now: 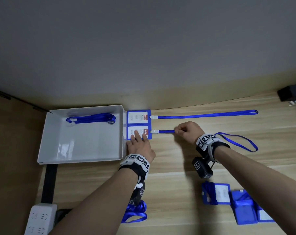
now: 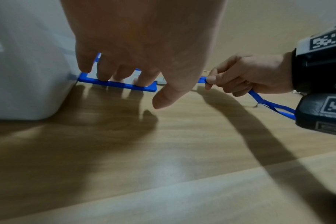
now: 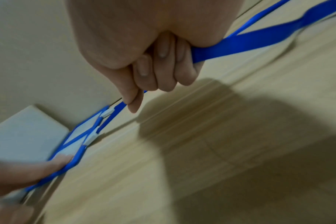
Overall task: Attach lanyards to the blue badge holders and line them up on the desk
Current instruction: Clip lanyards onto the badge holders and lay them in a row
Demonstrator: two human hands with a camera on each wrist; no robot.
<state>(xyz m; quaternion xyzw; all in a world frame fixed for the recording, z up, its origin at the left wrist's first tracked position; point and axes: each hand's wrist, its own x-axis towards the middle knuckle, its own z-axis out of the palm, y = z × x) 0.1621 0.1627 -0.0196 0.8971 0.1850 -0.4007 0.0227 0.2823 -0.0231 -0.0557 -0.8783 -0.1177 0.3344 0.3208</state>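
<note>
Two blue badge holders lie side by side against the tray's right wall. The far holder [image 1: 138, 117] has its blue lanyard [image 1: 206, 114] stretched straight to the right. My left hand [image 1: 140, 143] presses straight fingers [image 2: 104, 75] onto the near holder [image 1: 140, 132] [image 2: 123, 85] [image 3: 73, 153]. My right hand [image 1: 186, 131] [image 3: 140, 84] pinches this holder's lanyard [image 1: 166, 131] [image 3: 240, 45] a short way right of the white clip [image 1: 153, 131]. The strap runs through the fist and loops out behind my right wrist [image 1: 237, 141].
A white tray [image 1: 82, 155] at the left holds a folded blue lanyard [image 1: 91, 118]. More blue badge holders [image 1: 237, 200] lie at the near right, and a loose lanyard [image 1: 135, 212] under my left forearm. A power strip [image 1: 40, 219] sits at the near left, a dark object [image 1: 291, 94] at the far right.
</note>
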